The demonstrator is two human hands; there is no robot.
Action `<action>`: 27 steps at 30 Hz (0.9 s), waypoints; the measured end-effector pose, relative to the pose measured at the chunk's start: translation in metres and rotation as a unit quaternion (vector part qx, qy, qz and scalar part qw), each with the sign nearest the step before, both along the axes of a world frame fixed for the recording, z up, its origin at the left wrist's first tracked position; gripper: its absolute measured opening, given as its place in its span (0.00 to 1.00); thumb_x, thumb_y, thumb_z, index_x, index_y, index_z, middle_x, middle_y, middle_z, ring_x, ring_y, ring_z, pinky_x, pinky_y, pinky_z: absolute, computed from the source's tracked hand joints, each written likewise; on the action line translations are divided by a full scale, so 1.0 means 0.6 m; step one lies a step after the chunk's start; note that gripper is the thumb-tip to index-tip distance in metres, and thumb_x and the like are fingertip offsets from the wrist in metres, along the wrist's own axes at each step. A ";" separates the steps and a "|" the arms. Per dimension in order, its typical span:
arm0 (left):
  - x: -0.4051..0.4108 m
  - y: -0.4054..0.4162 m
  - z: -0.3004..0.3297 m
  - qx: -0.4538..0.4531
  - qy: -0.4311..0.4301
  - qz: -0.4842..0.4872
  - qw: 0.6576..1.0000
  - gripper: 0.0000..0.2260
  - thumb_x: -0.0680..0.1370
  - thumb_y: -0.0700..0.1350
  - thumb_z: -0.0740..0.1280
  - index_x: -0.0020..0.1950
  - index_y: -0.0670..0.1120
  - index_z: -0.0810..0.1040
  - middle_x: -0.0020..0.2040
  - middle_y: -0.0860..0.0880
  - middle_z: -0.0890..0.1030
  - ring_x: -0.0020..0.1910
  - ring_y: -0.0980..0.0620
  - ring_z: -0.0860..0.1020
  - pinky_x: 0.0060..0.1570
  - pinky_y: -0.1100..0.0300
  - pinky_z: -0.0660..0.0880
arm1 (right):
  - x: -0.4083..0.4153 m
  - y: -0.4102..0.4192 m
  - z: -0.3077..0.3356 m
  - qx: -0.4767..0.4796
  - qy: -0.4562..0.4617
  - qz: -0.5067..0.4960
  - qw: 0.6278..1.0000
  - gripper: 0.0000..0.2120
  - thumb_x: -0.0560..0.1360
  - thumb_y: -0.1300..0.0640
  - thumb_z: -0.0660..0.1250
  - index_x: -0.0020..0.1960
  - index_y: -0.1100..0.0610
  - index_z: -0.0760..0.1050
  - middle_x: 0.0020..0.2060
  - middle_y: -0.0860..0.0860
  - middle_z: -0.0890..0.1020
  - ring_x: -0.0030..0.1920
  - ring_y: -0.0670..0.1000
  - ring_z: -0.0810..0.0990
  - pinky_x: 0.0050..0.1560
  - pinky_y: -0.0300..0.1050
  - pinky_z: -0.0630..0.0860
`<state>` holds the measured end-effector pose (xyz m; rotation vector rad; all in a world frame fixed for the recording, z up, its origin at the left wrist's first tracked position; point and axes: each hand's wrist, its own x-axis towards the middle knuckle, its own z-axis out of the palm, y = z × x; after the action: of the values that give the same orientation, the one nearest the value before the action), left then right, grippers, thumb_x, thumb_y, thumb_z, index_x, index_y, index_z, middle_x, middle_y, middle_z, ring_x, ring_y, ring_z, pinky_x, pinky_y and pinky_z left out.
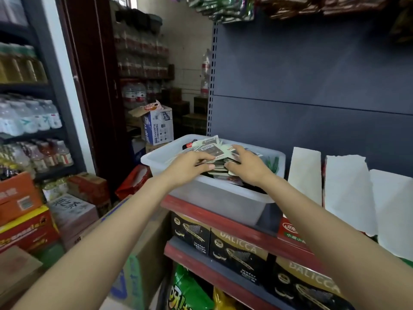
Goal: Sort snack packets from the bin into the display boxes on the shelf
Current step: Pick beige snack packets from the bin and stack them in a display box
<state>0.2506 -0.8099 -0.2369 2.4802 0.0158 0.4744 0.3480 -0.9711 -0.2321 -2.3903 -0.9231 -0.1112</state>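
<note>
While both hands reached into the translucent white plastic bin (161,158), the left hand (190,167) and right hand (247,164) each grasped flat pale snack packets (212,149).

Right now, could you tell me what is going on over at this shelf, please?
A person has both hands in the translucent white plastic bin that sits on the red-edged shelf. The left hand and right hand are gathering a stack of flat snack packets between them. The white cardboard display boxes stand just to the right of the bin; no packet is on its way to them yet.
</note>
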 end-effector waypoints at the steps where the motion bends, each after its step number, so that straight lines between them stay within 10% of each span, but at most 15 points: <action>1: -0.003 -0.001 0.000 -0.005 -0.017 -0.003 1.000 0.14 0.78 0.45 0.67 0.63 0.48 0.77 0.62 0.52 0.78 0.60 0.56 0.74 0.62 0.61 0.68 | -0.002 -0.002 0.001 0.003 -0.002 0.003 1.000 0.30 0.77 0.53 0.64 0.75 0.55 0.57 0.71 0.55 0.68 0.69 0.56 0.67 0.66 0.47 0.64; 9: -0.010 -0.026 0.002 -0.080 -0.074 -0.029 0.994 0.11 0.74 0.37 0.69 0.54 0.48 0.81 0.50 0.55 0.81 0.54 0.58 0.78 0.59 0.62 0.73 | -0.035 -0.022 0.015 0.066 -0.124 0.056 0.989 0.10 0.77 0.60 0.65 0.55 0.53 0.82 0.59 0.50 0.79 0.61 0.52 0.75 0.59 0.46 0.69; 16: -0.004 -0.068 0.026 -0.104 -0.148 -0.013 0.983 0.14 0.75 0.41 0.69 0.61 0.46 0.76 0.54 0.54 0.80 0.55 0.57 0.76 0.49 0.71 0.69 | -0.053 -0.087 0.035 0.312 -0.011 0.046 0.949 0.07 0.76 0.58 0.67 0.40 0.58 0.80 0.39 0.50 0.84 0.41 0.46 0.81 0.45 0.40 0.76; 27: 0.021 -0.247 0.056 -0.078 -0.184 -0.076 0.977 0.02 0.74 0.43 0.70 0.43 0.49 0.78 0.39 0.52 0.82 0.39 0.52 0.78 0.40 0.59 0.73 | -0.075 -0.266 0.042 0.502 0.138 -0.066 0.851 0.11 0.77 0.60 0.64 0.60 0.58 0.73 0.47 0.51 0.82 0.48 0.49 0.82 0.46 0.43 0.80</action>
<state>0.2630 -0.9580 -0.2033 2.1866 -0.2722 0.8243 0.3031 -1.1308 -0.2068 -1.4191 -0.3837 -0.2280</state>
